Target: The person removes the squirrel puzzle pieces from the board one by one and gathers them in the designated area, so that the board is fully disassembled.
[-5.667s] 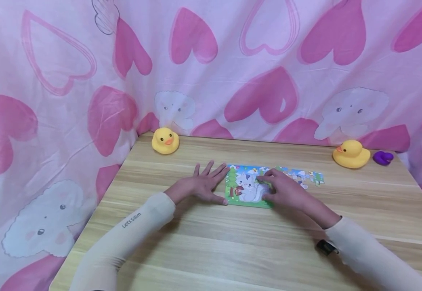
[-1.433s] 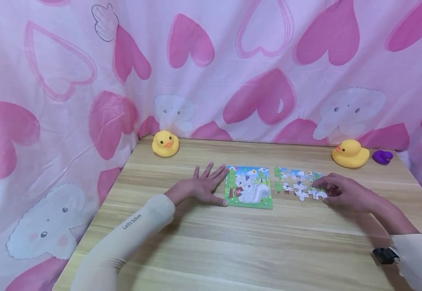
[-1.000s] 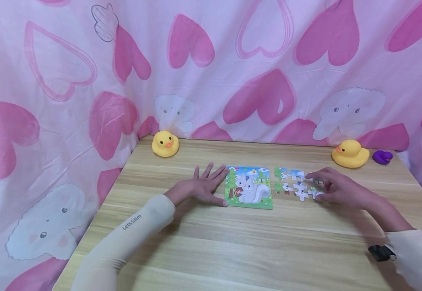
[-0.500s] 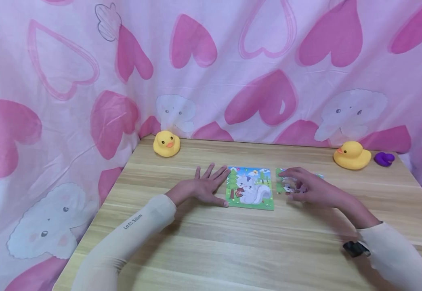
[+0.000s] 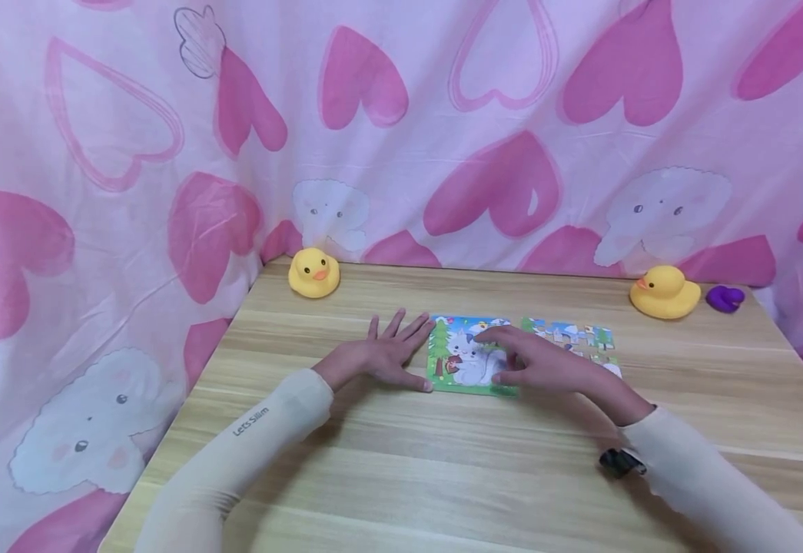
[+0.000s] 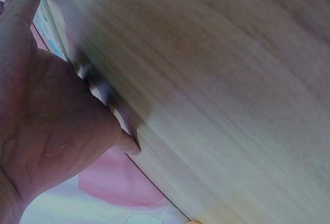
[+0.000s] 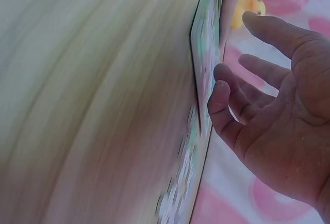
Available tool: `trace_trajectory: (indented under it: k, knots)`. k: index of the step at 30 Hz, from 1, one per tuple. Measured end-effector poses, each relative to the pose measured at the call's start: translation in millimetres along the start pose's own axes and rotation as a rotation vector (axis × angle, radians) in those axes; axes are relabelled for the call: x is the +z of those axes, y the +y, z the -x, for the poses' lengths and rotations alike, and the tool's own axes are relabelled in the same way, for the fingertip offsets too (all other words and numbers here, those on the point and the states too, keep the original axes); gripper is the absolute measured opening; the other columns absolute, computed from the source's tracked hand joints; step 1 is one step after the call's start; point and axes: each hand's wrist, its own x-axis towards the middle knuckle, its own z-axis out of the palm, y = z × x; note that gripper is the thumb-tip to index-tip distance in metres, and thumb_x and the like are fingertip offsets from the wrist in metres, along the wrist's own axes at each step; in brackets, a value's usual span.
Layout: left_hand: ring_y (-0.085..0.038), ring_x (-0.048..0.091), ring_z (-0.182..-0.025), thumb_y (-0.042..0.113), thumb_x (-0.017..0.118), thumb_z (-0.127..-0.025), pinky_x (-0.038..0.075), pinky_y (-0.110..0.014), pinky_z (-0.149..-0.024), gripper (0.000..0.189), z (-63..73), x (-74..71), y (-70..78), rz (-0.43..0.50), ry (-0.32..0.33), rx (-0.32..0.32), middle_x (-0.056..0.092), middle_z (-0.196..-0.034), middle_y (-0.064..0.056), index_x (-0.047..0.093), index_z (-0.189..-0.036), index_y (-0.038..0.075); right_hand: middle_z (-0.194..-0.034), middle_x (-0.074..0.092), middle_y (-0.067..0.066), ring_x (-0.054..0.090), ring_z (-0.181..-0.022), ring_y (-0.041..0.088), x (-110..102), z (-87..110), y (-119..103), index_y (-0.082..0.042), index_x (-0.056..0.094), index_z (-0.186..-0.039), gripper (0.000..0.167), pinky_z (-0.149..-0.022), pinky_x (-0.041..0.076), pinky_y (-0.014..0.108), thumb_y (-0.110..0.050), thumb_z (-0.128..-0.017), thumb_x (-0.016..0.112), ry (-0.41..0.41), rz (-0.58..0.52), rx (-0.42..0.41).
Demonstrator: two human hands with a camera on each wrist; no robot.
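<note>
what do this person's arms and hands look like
The left sleeve and right sleeve are long and cream. Dark lettering marks the left one; a small black item shows by the right one's end. The left hand and right hand are bare.

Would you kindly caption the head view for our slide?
Left hand at edge of a squirrel picture, right hand over it, puzzle pieces alongside.

A wood-grain table (image 5: 401, 476) is carrying a squirrel picture board (image 5: 466, 359). Puzzle pieces (image 5: 570, 333) are lying just right of the board; behind it, one yellow duck (image 5: 314, 273) is sitting leftward, while another yellow duck (image 5: 665, 293) and a purple toy (image 5: 725, 299) are sitting rightward.
</note>
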Motion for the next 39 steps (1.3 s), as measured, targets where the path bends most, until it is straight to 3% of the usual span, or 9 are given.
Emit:
trace_trajectory:
  k: [5,13,17,22,26,30,39]
  knots:
    - [-0.037,-0.024,-0.164,0.083,0.058,-0.089,-0.015,-0.076,-0.124,0.118,0.5,-1.7,2.9,-0.003,-0.001,0.000,-0.020,-0.179,0.008,-0.011,-0.170,0.033,-0.156,0.052,0.007,0.059,-0.105,0.020,8,-4.8,-10,-0.021,0.049,-0.158,0.070,-0.090,0.056,0.037,-0.028,-0.096,0.079,-0.038,-0.023,-0.037]
    - [-0.038,-0.023,-0.164,0.080,0.060,-0.090,-0.014,-0.076,-0.124,0.117,4.9,-3.5,6.9,0.013,-0.002,-0.011,-0.019,-0.179,0.007,-0.010,-0.170,0.032,-0.141,0.061,0.003,0.059,-0.102,0.019,20,-9.6,-22,-0.022,0.048,-0.158,0.069,-0.085,0.055,0.032,-0.034,-0.097,0.077,-0.096,-0.056,-0.038]
    - [-0.039,-0.022,-0.164,0.080,0.060,-0.090,-0.013,-0.077,-0.124,0.117,4.0,-2.9,7.0,0.012,0.003,0.000,-0.019,-0.179,0.006,-0.010,-0.170,0.031,-0.142,0.062,0.002,0.060,-0.102,0.018,23,-10.9,-28,-0.019,0.047,-0.159,0.068,-0.085,0.055,0.031,-0.034,-0.099,0.076,-0.114,-0.066,-0.044]
    - [-0.038,-0.022,-0.164,0.081,0.060,-0.090,-0.014,-0.077,-0.124,0.118,3.6,-2.4,6.0,0.007,0.006,-0.003,-0.020,-0.179,0.007,-0.011,-0.170,0.032,-0.137,0.064,0.002,0.061,-0.101,0.017,28,-15.6,-34,-0.016,0.049,-0.157,0.065,-0.087,0.055,0.030,-0.034,-0.100,0.075,-0.091,-0.046,-0.068]
    - [-0.038,-0.021,-0.165,0.082,0.059,-0.089,-0.012,-0.077,-0.125,0.117,3.8,-1.8,4.5,-0.006,0.013,-0.005,-0.019,-0.179,0.007,-0.011,-0.170,0.033,-0.131,0.063,0.003,0.059,-0.098,0.016,31,-22.5,-38,-0.014,0.053,-0.151,0.055,-0.084,0.054,0.029,-0.023,-0.100,0.073,-0.055,-0.009,-0.079]
    - [-0.039,-0.021,-0.164,0.082,0.058,-0.090,-0.012,-0.077,-0.124,0.117,3.2,-1.6,4.1,-0.005,0.020,0.004,-0.019,-0.179,0.007,-0.010,-0.170,0.032,-0.126,0.062,0.003,0.056,-0.097,0.015,34,-29.5,-42,-0.013,0.054,-0.149,0.053,-0.083,0.052,0.029,-0.013,-0.099,0.069,-0.028,-0.001,-0.026]
    - [-0.038,-0.022,-0.164,0.083,0.058,-0.089,-0.012,-0.077,-0.124,0.118,1.9,-0.5,2.2,0.000,0.012,0.001,-0.019,-0.179,0.007,-0.011,-0.170,0.032,-0.122,0.063,0.006,0.056,-0.093,0.016,39,-40.7,-41,-0.009,0.057,-0.141,0.049,-0.082,0.051,0.031,-0.010,-0.095,0.072,0.002,-0.008,0.037]
